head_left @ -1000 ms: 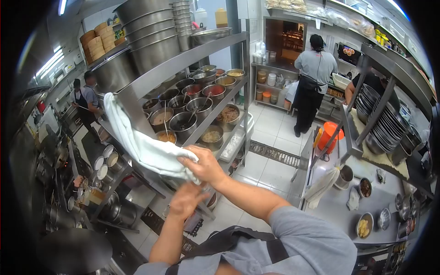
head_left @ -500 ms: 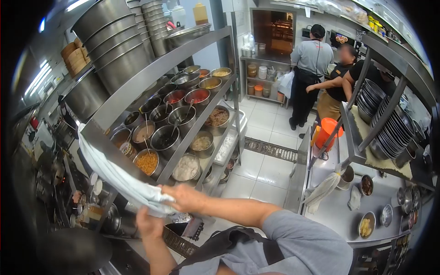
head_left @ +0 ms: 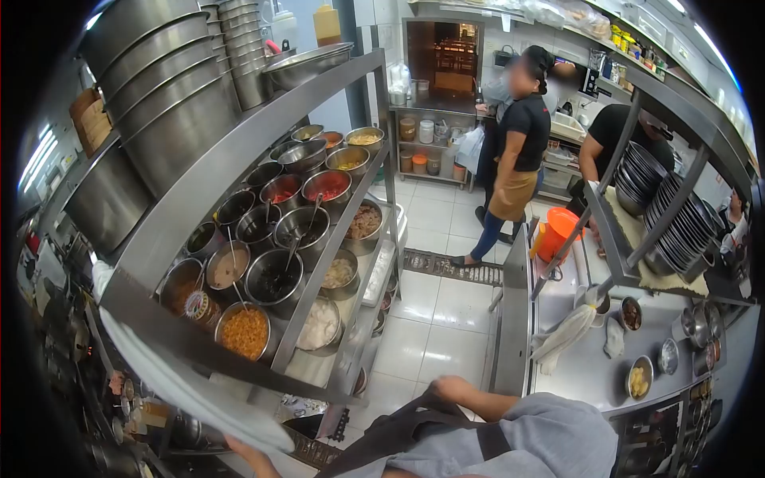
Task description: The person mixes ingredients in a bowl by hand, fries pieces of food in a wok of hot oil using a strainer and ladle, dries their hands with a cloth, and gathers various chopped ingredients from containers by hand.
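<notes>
My right hand is at my waist, its fingers closed on the edge of my dark apron. At the bottom edge, my left hand shows only in part, just below the lower end of a long white towel. Its fingers are mostly hidden, so whether it touches the towel is unclear. The towel extends from the end of a steel rack down toward my left side. Orange shredded food fills a bowl on the rack, near the towel.
Several metal bowls of ingredients stand on the rack, with big stacked pots above. A person in a black shirt stands in the tiled aisle, others behind and at right. The right counter bears bowls and an orange bucket.
My right hand has let go of the towel and moved right to the apron. My left hand has dropped lower. The black-shirted person now stands in the aisle.
</notes>
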The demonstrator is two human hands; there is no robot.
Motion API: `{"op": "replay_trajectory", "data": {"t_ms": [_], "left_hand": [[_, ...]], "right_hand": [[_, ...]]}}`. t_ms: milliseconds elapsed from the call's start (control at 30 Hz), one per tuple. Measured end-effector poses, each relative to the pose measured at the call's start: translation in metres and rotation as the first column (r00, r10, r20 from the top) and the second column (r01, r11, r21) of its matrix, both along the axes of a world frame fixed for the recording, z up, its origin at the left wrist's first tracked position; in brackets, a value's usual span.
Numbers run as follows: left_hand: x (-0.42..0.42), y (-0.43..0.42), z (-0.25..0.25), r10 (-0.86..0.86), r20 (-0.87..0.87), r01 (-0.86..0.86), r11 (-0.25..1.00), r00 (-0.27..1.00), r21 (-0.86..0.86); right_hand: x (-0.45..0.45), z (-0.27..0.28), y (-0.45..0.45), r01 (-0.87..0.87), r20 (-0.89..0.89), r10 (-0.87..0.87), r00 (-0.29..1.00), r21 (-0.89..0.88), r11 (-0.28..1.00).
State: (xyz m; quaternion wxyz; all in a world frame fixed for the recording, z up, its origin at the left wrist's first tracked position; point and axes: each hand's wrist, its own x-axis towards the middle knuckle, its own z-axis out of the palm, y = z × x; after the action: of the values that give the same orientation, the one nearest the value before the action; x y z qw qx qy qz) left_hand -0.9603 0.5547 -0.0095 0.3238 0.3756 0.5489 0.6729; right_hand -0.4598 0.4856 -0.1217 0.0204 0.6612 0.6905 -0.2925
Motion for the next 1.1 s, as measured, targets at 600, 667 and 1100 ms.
{"op": "replay_trajectory", "data": {"t_ms": [600, 667, 1100], "left_hand": [[0.195, 0.136, -0.248, -0.983, 0.086, 0.448, -0.003, 0.164, -0.894], [0.223, 0.148, -0.249, -0.857, 0.207, 0.560, 0.109, 0.471, -0.821], [0.339, 0.240, -0.258, -0.993, 0.058, 0.252, -0.030, 0.103, -0.967]], "right_hand": [[0.201, -0.028, 0.148, 0.271, -0.028, -0.276, 0.961, -0.111, 0.956], [0.248, -0.041, 0.179, 0.333, -0.016, -0.333, 0.943, 0.024, 0.942], [0.312, -0.043, 0.168, 0.365, -0.017, -0.371, 0.929, -0.137, 0.921]]}}
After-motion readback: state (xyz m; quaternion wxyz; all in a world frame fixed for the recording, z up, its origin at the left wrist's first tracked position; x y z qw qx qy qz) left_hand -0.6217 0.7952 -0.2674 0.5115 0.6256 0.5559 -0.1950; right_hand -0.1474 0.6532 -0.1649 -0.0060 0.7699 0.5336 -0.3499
